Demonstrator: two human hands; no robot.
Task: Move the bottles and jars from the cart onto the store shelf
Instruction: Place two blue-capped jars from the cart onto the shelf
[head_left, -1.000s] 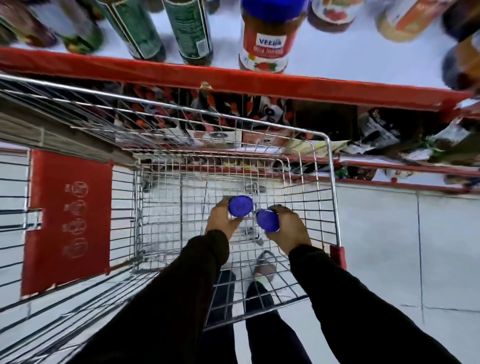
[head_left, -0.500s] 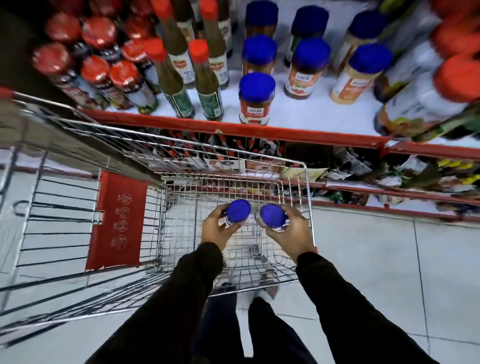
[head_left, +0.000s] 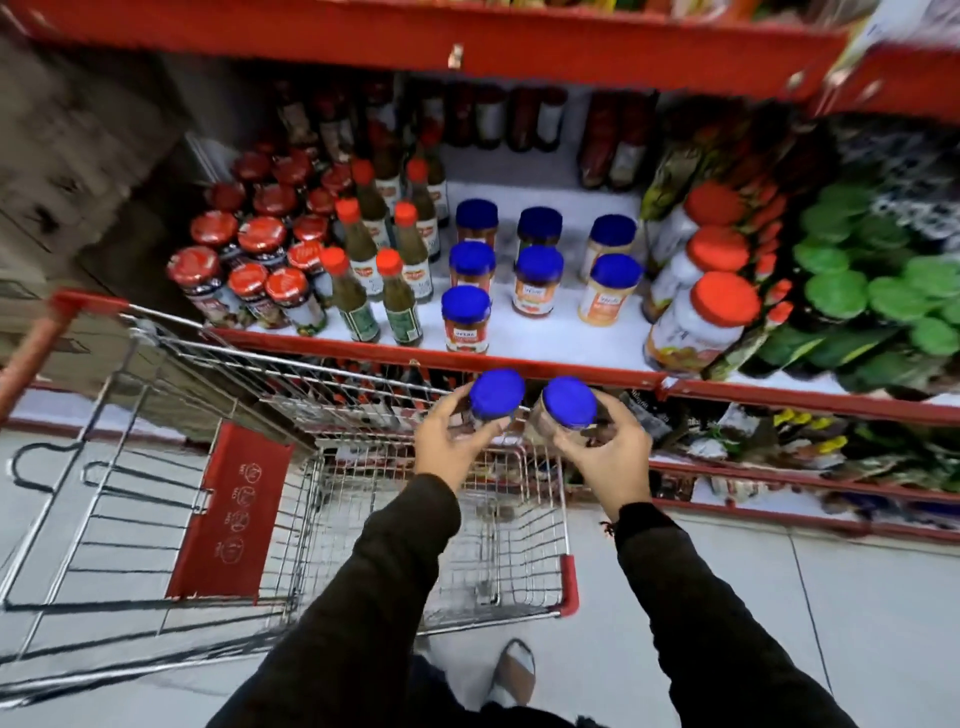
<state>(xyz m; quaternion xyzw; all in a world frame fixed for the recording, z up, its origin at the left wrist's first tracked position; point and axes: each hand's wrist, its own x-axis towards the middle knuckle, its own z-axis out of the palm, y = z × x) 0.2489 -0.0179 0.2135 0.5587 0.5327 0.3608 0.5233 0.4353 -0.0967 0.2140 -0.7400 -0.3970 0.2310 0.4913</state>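
Note:
My left hand (head_left: 451, 444) grips a blue-lidded jar (head_left: 496, 395) and my right hand (head_left: 605, 452) grips a second blue-lidded jar (head_left: 569, 402). Both jars are held upright side by side above the far end of the wire cart (head_left: 363, 410), just below the red front edge of the store shelf (head_left: 571, 351). On that white shelf stand several more blue-lidded jars (head_left: 466, 318) in rows, with bare white space in front of them to the right.
Red-lidded jars (head_left: 260, 270) and green sauce bottles (head_left: 400, 296) fill the shelf's left side. Large orange-lidded jars (head_left: 701, 317) and green-lidded containers (head_left: 883, 291) crowd its right. A red shelf (head_left: 415, 36) hangs above. Packets lie on lower shelves. The cart's red flap (head_left: 234, 509) is at left.
Both hands have lifted the two jars out of the cart basket up to the shelf's front edge. My view has tilted upward, so more of the shelf shows.

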